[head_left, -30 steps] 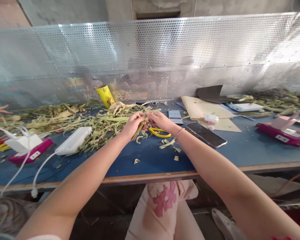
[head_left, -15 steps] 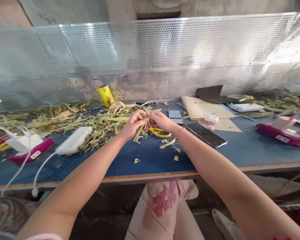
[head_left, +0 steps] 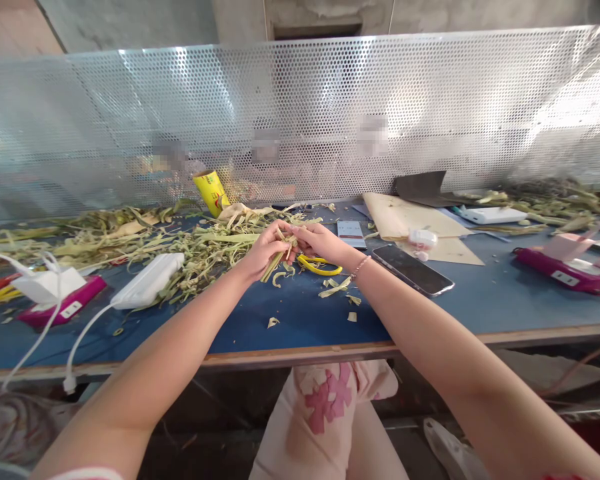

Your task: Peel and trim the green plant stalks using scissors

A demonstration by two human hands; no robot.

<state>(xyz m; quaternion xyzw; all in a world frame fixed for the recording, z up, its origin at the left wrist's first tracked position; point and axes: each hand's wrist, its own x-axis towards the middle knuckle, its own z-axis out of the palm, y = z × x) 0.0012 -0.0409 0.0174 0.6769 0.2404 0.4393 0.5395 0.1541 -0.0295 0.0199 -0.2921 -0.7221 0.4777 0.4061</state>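
Dried green-yellow plant strips [head_left: 271,268] are bunched in my left hand [head_left: 265,250], whose fingers are closed round them. My right hand [head_left: 316,240] meets it at the top of the bunch, its thumb and fingers pinched on the same strips. The lower ends of the bunch stick out below my left hand. Just under my right hand lie yellow-handled scissors [head_left: 323,268], their blades hidden. A loose heap of dried plant strips [head_left: 215,243] spreads to the left of my hands. Small scraps [head_left: 336,287] lie near my right wrist.
On the blue table [head_left: 300,327] a black phone [head_left: 413,269] lies by my right forearm, with brown paper [head_left: 405,219] behind. A white power bank [head_left: 150,280] and magenta power strip [head_left: 63,300] sit left. A yellow tube [head_left: 211,193] leans before the perforated metal screen [head_left: 320,100].
The bunch of plant strips has tilted a little to the left in my hands, and a curled strip now hangs beside it. My hands have barely moved.
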